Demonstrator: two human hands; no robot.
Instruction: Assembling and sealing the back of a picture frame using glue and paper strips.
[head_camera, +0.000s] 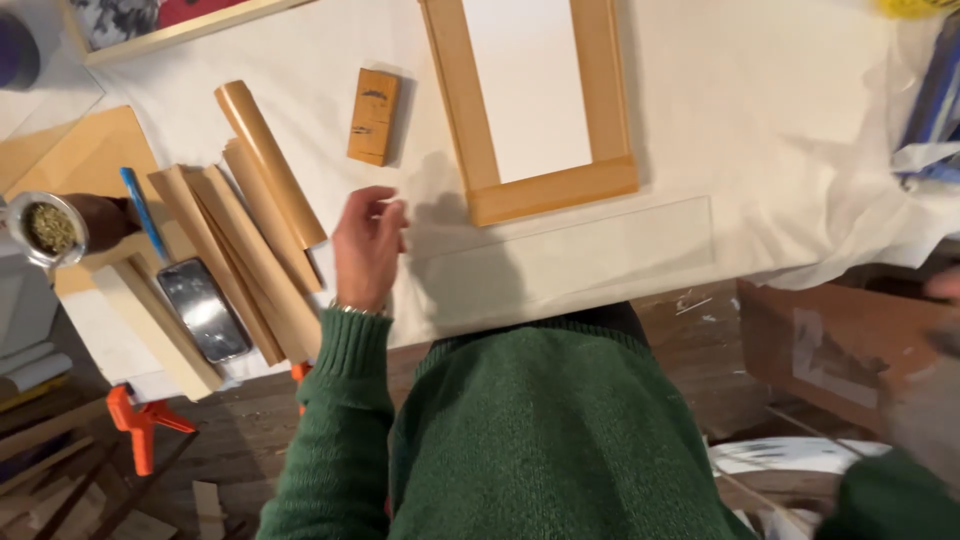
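Observation:
My left hand (368, 245) hovers over the white-covered table (780, 120) with its fingers curled, fingertips at the left end of a clear rectangular sheet (570, 255) that lies flat along the table's near edge. Whether the fingers grip the sheet is unclear. A light wooden frame (545, 190) lies just beyond the sheet, and a small wooden block (373, 115) sits above the hand. My right hand (945, 285) is only a blur at the far right edge, its green sleeve (890, 490) low in the corner.
Rolled and folded tan sheets (265, 230) lie left of the hand, beside a phone (203, 308), a blue pen (143, 212), a wooden strip (155, 335) and a metal cup of herbs (50, 228). An orange clamp (140, 420) hangs below the table edge. Cardboard (840, 340) stands at right.

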